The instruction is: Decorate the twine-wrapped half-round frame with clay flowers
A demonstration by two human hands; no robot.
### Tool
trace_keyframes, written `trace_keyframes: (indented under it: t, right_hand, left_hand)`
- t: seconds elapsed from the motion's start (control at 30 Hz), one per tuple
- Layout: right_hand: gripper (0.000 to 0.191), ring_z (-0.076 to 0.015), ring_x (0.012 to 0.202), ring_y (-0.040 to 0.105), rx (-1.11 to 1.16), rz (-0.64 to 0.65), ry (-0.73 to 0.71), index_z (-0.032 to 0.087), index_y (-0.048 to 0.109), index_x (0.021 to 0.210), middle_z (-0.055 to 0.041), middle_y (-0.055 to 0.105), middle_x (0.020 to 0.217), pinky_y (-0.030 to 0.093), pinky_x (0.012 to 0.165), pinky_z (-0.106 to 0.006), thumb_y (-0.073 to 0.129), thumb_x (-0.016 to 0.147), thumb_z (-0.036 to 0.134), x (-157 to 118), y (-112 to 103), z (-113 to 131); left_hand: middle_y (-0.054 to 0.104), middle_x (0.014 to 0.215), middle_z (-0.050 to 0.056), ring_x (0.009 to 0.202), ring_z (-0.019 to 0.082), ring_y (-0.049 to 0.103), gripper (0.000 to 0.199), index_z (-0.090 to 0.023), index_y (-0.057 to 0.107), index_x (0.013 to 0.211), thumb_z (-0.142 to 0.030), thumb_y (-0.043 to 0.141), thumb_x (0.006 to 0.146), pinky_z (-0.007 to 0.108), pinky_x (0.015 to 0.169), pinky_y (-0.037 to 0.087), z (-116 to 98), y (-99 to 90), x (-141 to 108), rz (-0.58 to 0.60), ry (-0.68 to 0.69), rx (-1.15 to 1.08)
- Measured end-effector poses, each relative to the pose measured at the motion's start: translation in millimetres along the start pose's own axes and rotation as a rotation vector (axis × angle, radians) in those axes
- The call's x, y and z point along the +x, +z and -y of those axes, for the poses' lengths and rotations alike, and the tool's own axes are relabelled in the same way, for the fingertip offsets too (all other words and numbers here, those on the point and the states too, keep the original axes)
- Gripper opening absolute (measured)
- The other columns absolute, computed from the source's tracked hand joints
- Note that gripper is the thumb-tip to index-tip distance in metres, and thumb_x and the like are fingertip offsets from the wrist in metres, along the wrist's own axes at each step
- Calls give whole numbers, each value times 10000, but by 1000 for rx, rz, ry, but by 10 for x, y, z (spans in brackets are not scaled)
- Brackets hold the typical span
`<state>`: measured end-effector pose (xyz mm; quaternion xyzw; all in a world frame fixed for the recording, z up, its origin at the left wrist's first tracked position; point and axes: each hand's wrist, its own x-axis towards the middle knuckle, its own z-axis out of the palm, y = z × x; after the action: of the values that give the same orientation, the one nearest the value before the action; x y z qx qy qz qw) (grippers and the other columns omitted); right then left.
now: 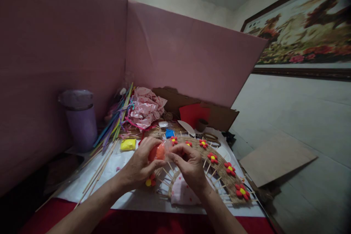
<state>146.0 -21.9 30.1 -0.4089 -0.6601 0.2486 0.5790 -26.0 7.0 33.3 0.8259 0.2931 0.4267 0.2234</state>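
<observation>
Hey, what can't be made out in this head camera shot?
All in the head view:
Left part of the woven arch: behind the left hand and orange packet.
Whether the packet is open: the right hand covers its end.
Contents of the purple bin: hidden by its wall and plastic liner.
Far end of the framed picture: cut off by the right edge.

A craft corner, seemingly in a home. From where I stand, a large framed picture (304,29) of horses hangs on a pale tiled wall (315,98) at right; tall pink panels (186,51) close in the back and left. The bench (128,203), spread with a white sheet (112,170) above red cloth (164,223), carries craft supplies: coloured strips (120,117), a yellow packet (128,144), and a twine arch (221,163) with red flowers. A purple bin (81,128) stands at left.
</observation>
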Motion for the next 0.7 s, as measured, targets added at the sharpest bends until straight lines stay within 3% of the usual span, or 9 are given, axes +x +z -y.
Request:
trace_keyframes:
  t: [0.1,0.27,0.57,0.7]
  right_hand:
    - [84,-116,586,482,0,-3,-72,194,708,799,-7,575,659,400,553,-251,656,750,237,6,-10,-23]
    - [166,-113,560,472,25,-26,-111,249,740,860,4,563,609,405,540,-253,648,736,185,1,6,-28]
    - [123,-133,613,529,212,36,74,227,742,779,-16,632,686,445,581,-268,731,657,236,-3,44,-30]
    - [97,-135,604,522,137,13,24,219,741,755,-12,611,650,448,582,-269,730,669,263,-10,40,-20]
  left_hand:
    - [533,939,43,852,186,471,280,-211,510,1031,-361,573,803,308,754,383,25,20,-3,0,38,-30]
    - [519,837,27,767,168,455,204,-196,528,900,-383,538,818,285,693,377,13,30,6,12,35,-57]
    - [511,872,39,790,181,465,189,-190,486,929,-329,544,814,295,702,382,-9,30,-22,88,-11,-30]
    - [513,881,46,804,187,467,195,-192,488,953,-328,533,820,306,716,385,9,39,-23,107,-13,-31]
